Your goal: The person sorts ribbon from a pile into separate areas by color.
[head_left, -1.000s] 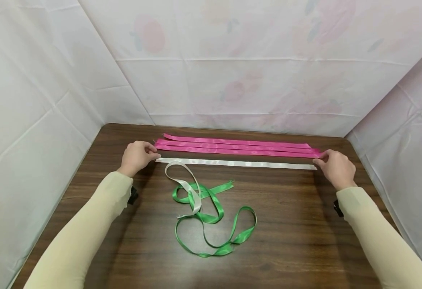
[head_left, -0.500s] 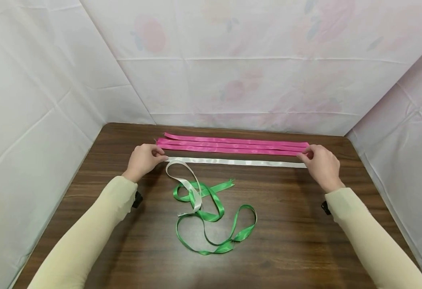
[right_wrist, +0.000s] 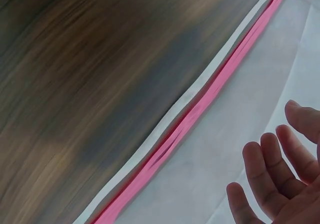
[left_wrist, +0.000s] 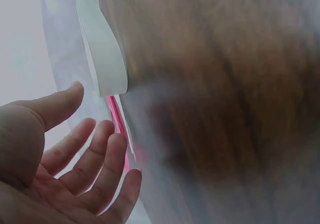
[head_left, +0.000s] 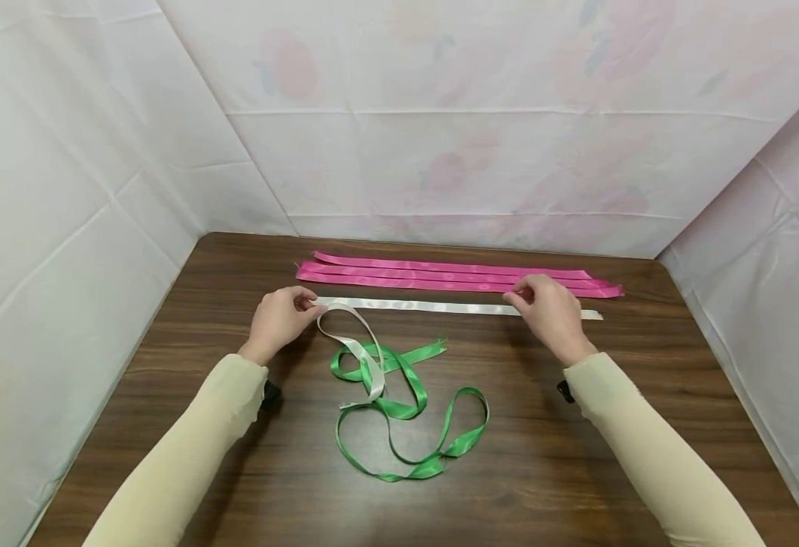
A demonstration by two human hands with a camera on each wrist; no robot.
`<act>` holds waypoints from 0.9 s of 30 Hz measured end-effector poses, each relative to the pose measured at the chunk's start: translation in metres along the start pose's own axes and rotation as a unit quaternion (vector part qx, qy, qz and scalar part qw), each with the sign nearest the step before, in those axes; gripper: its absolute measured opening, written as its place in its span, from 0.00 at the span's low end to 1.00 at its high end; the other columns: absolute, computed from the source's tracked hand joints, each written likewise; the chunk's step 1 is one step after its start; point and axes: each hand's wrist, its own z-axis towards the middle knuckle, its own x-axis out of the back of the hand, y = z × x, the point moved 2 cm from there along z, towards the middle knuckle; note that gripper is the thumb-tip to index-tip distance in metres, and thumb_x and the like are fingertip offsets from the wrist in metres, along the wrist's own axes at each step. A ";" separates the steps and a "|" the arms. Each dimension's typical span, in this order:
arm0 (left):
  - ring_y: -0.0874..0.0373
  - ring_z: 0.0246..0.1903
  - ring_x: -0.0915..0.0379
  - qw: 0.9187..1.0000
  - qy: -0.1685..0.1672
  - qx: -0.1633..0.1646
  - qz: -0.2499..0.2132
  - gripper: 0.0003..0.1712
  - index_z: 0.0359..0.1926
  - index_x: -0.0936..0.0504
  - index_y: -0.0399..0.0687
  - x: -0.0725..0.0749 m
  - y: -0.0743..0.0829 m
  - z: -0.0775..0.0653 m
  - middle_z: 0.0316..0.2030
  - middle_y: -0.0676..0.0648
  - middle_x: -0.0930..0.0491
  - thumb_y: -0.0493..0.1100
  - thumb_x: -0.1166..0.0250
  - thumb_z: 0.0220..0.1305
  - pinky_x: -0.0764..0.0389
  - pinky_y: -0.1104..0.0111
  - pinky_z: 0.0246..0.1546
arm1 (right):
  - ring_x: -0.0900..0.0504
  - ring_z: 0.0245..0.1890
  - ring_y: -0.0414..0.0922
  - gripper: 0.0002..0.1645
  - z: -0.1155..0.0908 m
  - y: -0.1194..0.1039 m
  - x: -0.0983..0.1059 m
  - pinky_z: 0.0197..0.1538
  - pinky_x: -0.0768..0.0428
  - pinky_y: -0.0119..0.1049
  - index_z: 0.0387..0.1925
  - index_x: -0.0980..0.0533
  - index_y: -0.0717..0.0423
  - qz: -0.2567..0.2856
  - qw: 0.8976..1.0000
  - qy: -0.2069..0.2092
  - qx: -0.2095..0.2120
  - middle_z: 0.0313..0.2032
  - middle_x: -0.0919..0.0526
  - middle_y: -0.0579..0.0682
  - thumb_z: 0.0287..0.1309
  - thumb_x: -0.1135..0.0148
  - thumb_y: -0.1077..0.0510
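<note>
A white satin ribbon lies straight across the table, just in front of a group of pink ribbons. At its left end is my left hand; the left wrist view shows thumb and fingers spread apart with nothing between them, near a white ribbon. My right hand hovers over the right part of the straight ribbon, whose frayed end shows beyond it. In the right wrist view its fingers are loosely curved and hold nothing. A second white ribbon loops from near my left fingertips onto a green ribbon.
Loose green ribbon curls across the middle of the dark wooden table. White cloth with a faint fruit print stands behind the table's back edge. Plain white cloth covers the left side, and more hangs at the right.
My right hand has slid left from the white ribbon's right end, uncovering that end and the pink ribbon tips. My left hand has shifted slightly right and nearer. The ribbons lie nearly unchanged.
</note>
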 end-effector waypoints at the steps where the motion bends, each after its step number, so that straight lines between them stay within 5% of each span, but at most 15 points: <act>1: 0.46 0.38 0.17 1.000 0.002 0.005 -0.001 0.20 0.50 0.15 0.37 -0.001 -0.001 -0.001 0.39 0.39 0.12 0.49 0.29 0.67 0.20 0.56 0.41 | 0.16 0.36 0.51 0.14 0.001 -0.006 -0.003 0.38 0.22 0.49 0.40 0.15 0.54 0.003 1.000 -0.003 0.004 0.36 0.13 0.54 0.66 0.30 0.48; 13: 0.44 0.41 0.16 0.999 0.009 0.018 -0.027 0.24 0.55 0.17 0.35 -0.002 -0.001 -0.006 0.47 0.36 0.12 0.48 0.30 0.68 0.20 0.58 0.41 | 0.12 0.38 0.48 0.13 0.004 -0.078 -0.040 0.40 0.15 0.47 0.41 0.15 0.53 0.025 0.996 -0.034 0.085 0.40 0.10 0.51 0.65 0.29 0.48; 20: 0.44 0.42 0.16 1.000 0.004 0.014 -0.023 0.24 0.55 0.16 0.35 -0.003 -0.001 -0.008 0.47 0.36 0.13 0.50 0.30 0.68 0.19 0.54 0.42 | 0.20 0.29 0.43 0.12 0.003 -0.105 -0.057 0.31 0.22 0.37 0.39 0.15 0.51 0.027 0.992 -0.061 0.111 0.31 0.16 0.48 0.67 0.31 0.47; 27: 0.44 0.42 0.15 0.999 -0.003 0.021 -0.028 0.24 0.55 0.16 0.35 -0.003 0.000 -0.010 0.48 0.35 0.12 0.49 0.31 0.68 0.18 0.53 0.44 | 0.20 0.29 0.41 0.14 -0.003 -0.131 -0.074 0.32 0.23 0.36 0.42 0.15 0.52 0.028 0.985 -0.082 0.152 0.32 0.14 0.46 0.66 0.31 0.46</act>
